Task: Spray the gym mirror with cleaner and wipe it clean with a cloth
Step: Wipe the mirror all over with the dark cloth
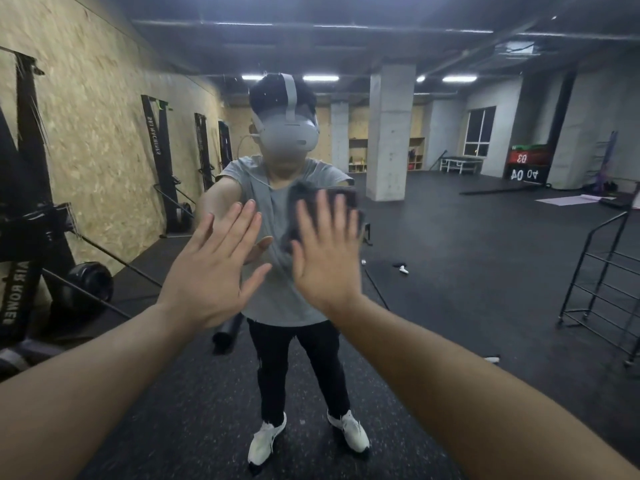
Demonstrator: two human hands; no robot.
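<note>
Here, a person's right hand [327,261] presses a dark cloth [323,206] flat against the gym mirror [485,237], fingers spread, while the left hand [214,268] is held open beside it, holding nothing. The cloth looks soft and light, likely best driven by the whole palm on the rigid, probably slick glass.

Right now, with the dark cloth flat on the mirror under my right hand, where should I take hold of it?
Probably the top edge of the cloth, which shows above the fingertips of the right hand. It lies spread flat on the mirror, so curl those fingers down over that edge from above and bunch it into the palm.
</note>
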